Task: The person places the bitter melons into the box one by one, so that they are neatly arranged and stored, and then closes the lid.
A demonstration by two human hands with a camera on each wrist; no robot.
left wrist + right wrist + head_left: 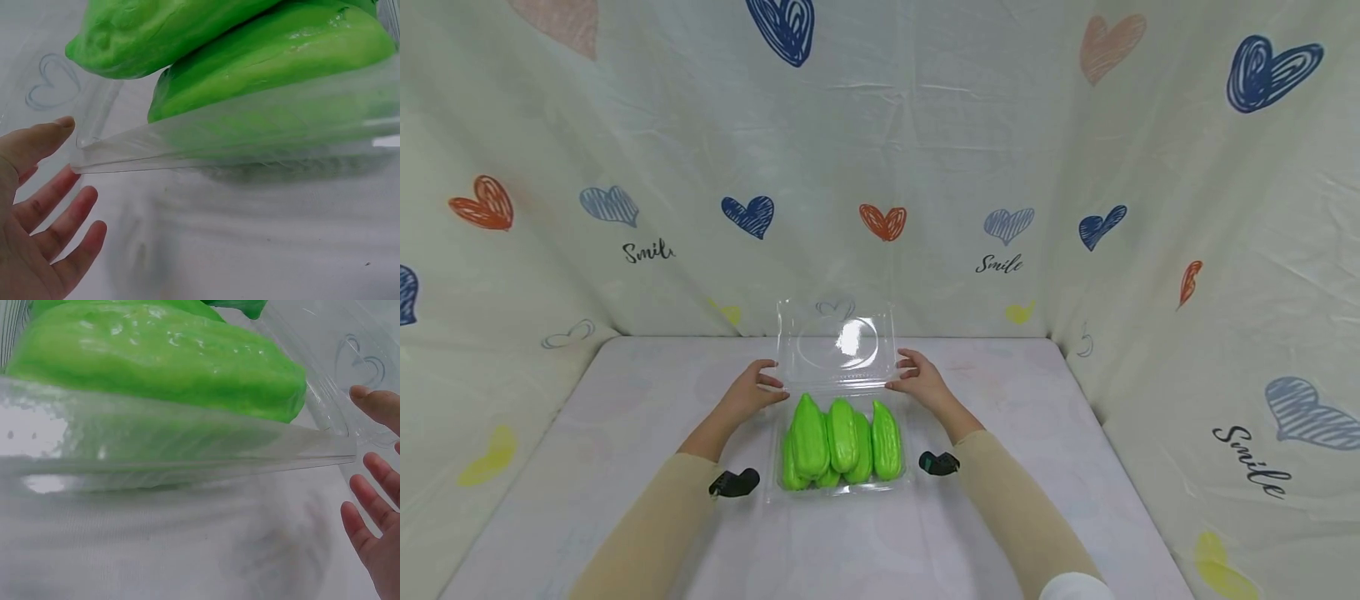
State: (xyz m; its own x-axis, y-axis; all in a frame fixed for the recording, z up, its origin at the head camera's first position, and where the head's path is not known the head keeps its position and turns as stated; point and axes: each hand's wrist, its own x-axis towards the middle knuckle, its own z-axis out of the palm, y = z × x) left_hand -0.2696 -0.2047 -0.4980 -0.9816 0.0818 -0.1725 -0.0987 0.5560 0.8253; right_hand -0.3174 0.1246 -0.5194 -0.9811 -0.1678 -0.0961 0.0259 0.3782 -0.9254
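A clear plastic clamshell box (pixel 837 492) lies on the table with its lid (pixel 820 350) raised at the back. Inside are several bright green, ridged, tapered fruit-like pieces (pixel 844 435), glossy like models. My left hand (pixel 752 392) is at the left hinge-side corner, its fingers spread and fairly straight. The left wrist view has the thumb (pixel 53 137) and index fingertip close about that corner. At the opposite corner is my right hand (pixel 922 383), also with spread fingers. In the right wrist view its thumb (pixel 378 406) stands apart from the index finger near the box edge.
The pale table (pixel 1000 517) runs back to a white curtain (pixel 955 167) printed with hearts and "Smile", which also hangs on both sides. Dark wrist-worn devices (pixel 734 483) sit by each forearm, beside the box.
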